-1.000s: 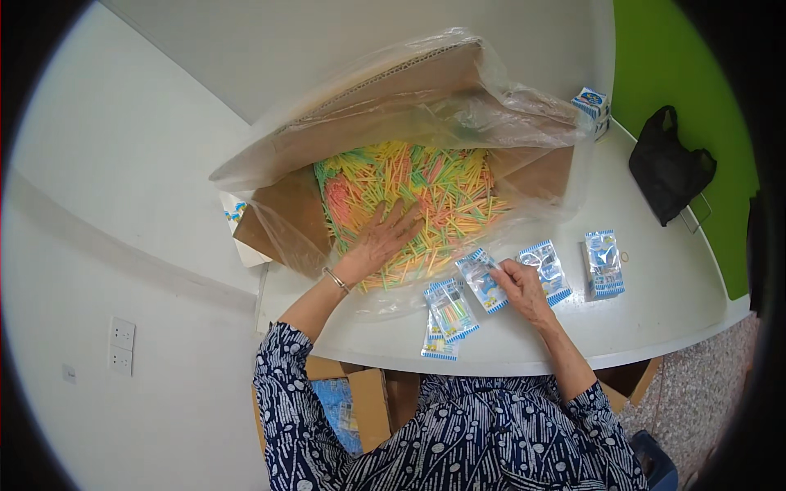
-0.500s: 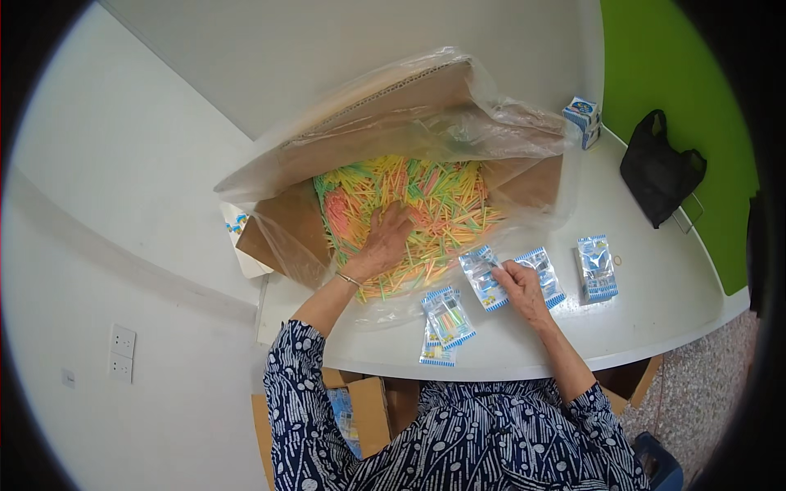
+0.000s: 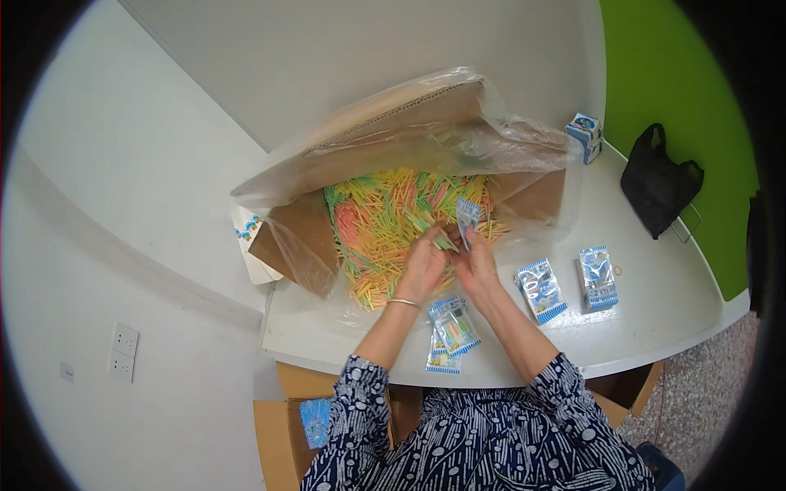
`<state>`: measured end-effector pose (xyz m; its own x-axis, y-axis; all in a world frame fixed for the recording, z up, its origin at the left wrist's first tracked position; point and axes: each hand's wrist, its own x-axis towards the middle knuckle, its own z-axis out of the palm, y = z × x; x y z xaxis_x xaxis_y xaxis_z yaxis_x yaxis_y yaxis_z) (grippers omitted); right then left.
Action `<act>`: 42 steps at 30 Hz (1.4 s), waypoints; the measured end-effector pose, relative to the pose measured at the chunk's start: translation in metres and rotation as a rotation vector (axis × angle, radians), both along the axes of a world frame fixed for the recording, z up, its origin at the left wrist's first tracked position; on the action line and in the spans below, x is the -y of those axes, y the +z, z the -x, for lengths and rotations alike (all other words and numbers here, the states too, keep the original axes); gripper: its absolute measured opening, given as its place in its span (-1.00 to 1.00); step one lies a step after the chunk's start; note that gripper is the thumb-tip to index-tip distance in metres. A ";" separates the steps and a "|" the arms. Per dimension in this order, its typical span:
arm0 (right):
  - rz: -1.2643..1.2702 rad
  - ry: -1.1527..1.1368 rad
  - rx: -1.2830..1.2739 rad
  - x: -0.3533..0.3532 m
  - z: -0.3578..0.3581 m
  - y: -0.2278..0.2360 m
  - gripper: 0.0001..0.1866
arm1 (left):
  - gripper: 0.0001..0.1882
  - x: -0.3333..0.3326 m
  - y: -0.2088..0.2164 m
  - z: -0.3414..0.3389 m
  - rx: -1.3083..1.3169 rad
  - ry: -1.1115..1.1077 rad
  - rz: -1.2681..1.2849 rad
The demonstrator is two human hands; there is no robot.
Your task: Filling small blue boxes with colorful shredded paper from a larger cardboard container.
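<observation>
Left hand pinches pastel sticks between its fingers, right hand pinches a silvery packet; one filled pouch lies near, a big heap loose beyond.

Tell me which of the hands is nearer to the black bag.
Right. The right hand, gripping a packet, is left of the black bag; the left hand is beside it, farther left.

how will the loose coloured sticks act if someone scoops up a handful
The coloured sticks are probably light, being so thin. They look fairly stiff, since most lie straight. Jumbled loosely at many angles in the box, they'd likely slide apart and spill from a handful.
</observation>
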<state>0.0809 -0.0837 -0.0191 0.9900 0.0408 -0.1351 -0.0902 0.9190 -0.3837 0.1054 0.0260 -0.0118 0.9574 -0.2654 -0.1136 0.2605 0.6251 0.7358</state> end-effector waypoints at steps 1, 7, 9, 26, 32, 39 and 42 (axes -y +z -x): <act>-0.021 -0.047 -0.064 -0.008 -0.002 0.002 -0.83 | -0.78 0.003 -0.008 0.001 0.000 0.006 0.001; -0.025 -0.188 -0.123 -0.020 -0.017 -0.012 -0.83 | -0.82 0.023 -0.013 0.012 0.025 0.216 0.052; -0.013 -0.194 -0.135 -0.020 -0.017 -0.010 -0.83 | -0.80 0.023 -0.012 0.010 0.006 0.224 0.063; 0.457 -0.135 0.154 0.047 -0.005 -0.010 -0.84 | -0.44 -0.006 -0.002 -0.010 0.056 0.395 -0.599; 0.753 0.052 0.104 0.066 0.026 -0.002 -0.84 | -0.60 -0.014 -0.004 -0.012 0.239 0.322 -0.601; 0.756 0.145 0.137 0.077 0.040 -0.004 -0.81 | -0.59 -0.022 0.004 -0.014 0.475 0.256 -1.051; 0.786 0.174 0.164 0.082 0.041 -0.007 -0.79 | -0.57 -0.022 0.005 -0.019 0.430 0.274 -0.971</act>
